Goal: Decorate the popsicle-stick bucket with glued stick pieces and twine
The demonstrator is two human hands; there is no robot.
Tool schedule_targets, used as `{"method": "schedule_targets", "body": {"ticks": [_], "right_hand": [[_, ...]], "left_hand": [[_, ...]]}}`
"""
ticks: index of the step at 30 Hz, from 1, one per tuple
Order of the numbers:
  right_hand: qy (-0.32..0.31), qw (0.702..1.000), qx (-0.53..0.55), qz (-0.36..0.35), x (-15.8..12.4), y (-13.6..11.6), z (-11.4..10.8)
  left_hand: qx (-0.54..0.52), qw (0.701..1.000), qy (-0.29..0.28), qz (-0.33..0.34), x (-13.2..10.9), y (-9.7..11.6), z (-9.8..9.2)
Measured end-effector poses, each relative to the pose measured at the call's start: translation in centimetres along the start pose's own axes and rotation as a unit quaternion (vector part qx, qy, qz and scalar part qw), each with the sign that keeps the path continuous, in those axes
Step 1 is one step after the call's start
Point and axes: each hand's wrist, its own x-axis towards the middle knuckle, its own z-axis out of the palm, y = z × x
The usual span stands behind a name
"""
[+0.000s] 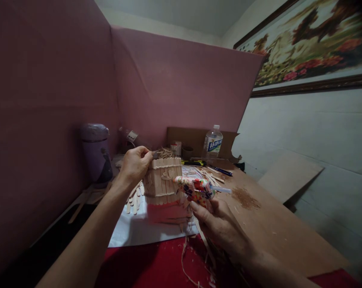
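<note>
Fingers of my left hand [137,162] pinch the upper left rim of a barrel-like container made of craft sticks [161,182]. Cord runs around it near top and bottom, and small wooden pieces decorate its side. Its far side and inside are hidden. In my right hand [217,220] is a flower-patterned hot glue gun [195,187], its nozzle pointing left at the container's right side. A clear glue stick [222,190] pokes out of the gun's back. Whether the nozzle touches the container, I cannot tell.
Loose craft sticks [135,200] lie on white paper [129,232] at left, more at right. Behind stand a plastic bottle [213,144] and a purple flask [97,154]. A yellow-black cutter [194,163] and blue pen-like tool [223,171] lie nearby. Twine [183,256] trails over red cloth.
</note>
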Motion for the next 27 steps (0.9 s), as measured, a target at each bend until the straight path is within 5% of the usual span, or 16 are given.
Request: {"method": "schedule_targets", "body": {"ticks": [27], "right_hand": [[-0.001,1.0,0.009,0.003,-0.12,-0.85,0.14]], "left_hand": [[-0.012,1.0,-0.003,-0.008,-0.19,0.4,-0.09]]}}
